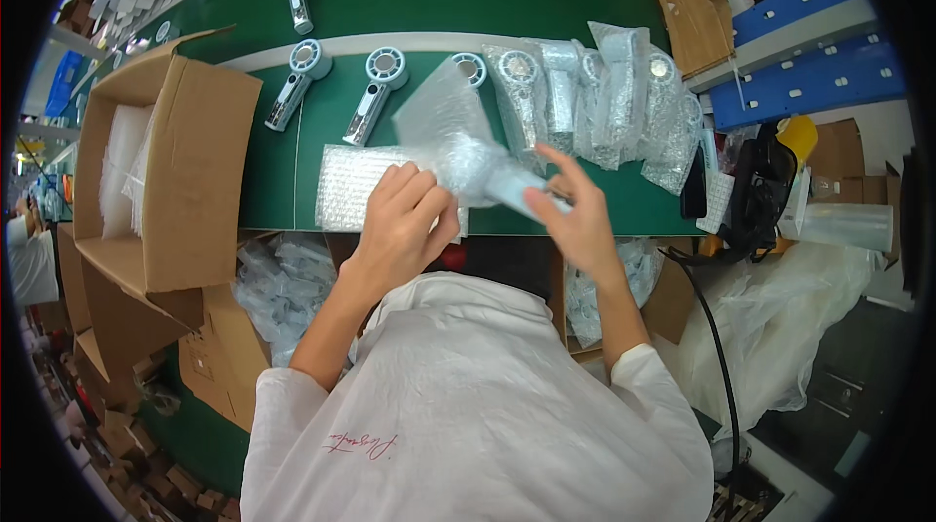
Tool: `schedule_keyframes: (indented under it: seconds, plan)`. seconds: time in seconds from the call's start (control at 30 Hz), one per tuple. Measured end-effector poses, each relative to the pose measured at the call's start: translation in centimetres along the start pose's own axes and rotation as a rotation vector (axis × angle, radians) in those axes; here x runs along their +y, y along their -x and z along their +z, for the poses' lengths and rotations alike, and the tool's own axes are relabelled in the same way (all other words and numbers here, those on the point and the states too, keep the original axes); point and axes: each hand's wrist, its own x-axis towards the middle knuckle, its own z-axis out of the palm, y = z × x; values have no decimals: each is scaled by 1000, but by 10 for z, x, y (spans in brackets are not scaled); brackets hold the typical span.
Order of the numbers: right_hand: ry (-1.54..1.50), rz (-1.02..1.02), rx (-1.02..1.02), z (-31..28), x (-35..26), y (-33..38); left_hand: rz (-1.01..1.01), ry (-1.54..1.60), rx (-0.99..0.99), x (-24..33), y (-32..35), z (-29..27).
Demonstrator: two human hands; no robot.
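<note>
A light-blue handheld fan (511,185) is tilted over the table's near edge, its head inside a clear bubble-wrap bag (444,113). Motion blurs both. My left hand (402,222) is closed, fingers pinching the bag beside the fan's head. At the handle end, my right hand (577,217) grips the fan between thumb and fingers. Flat bubble-wrap bags (343,189) lie under and beside my left hand. Just beyond are unwrapped fans: one blue-and-silver fan (378,93), another fan (297,83) to its left, and a third fan (470,70) partly hidden by the bag.
Several bagged fans (624,93) lie in a row at the right. An open cardboard box (195,161) with bubble bags stands left. One more fan (294,0) rests on the green surface beyond the pale strip. A black bag (749,195) and black cable (720,347) are at right.
</note>
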Motion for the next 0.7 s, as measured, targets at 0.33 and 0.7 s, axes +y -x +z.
schedule_keyframes:
  seconds: [0.33, 0.7]
  plan:
    - [-1617, 117, -151, -24, -6, 18, 230, 228, 24, 9, -132, -35]
    - [-1082, 387, 51, -56, -29, 13, 555, 77, -72, 90, -52, -1]
